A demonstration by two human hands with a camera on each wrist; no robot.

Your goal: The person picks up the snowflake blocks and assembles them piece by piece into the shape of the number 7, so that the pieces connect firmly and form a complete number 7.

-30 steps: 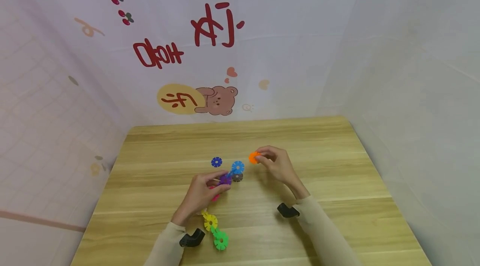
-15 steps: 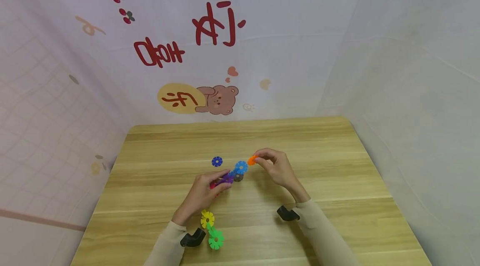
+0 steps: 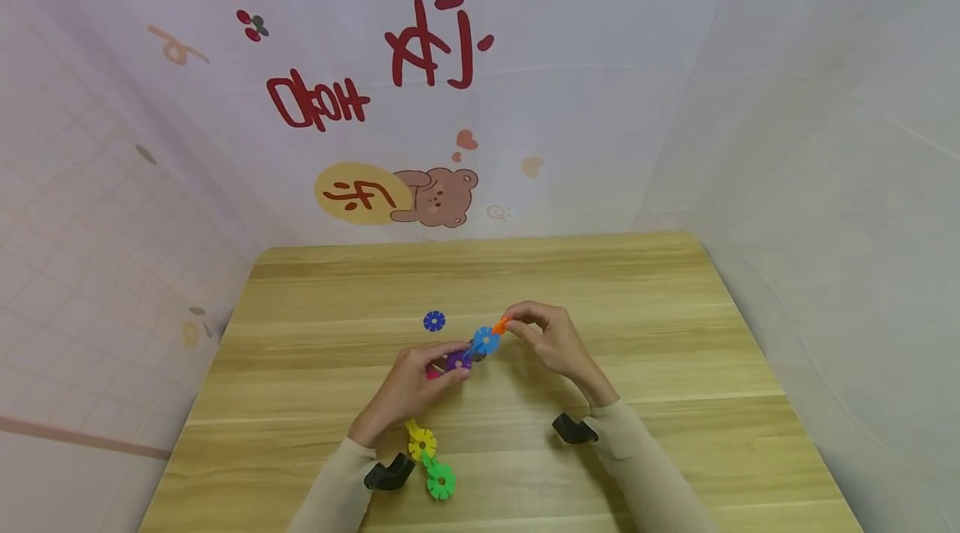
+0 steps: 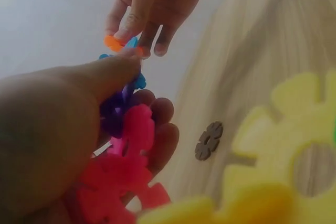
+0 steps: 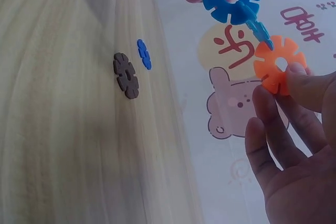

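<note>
My left hand (image 3: 408, 391) holds a chain of interlocking notched plastic discs, its thumb and fingers on either side of a purple disc (image 3: 458, 362). From there the chain runs down through pink and red discs (image 4: 113, 179) to a yellow disc (image 3: 422, 445) and a green disc (image 3: 441, 482) near the left wrist. Light blue discs (image 5: 231, 11) stick out beyond the purple one. Between thumb and fingers my right hand (image 3: 552, 341) pinches an orange disc (image 5: 265, 65). Its edge meets the tip of the outermost light blue disc, seen edge-on in the right wrist view.
A dark blue disc (image 3: 434, 321) lies loose on the wooden table (image 3: 637, 291), behind the left hand. Closer in lies a brown disc (image 5: 126, 76), partly covered by the chain in the head view. Printed white cloth (image 3: 585, 141) surrounds the table at the back and sides.
The right hand has brought the orange disc left and slightly down to the light blue end, turning it edge-on to the head view. The left hand and chain have shifted slightly right.
</note>
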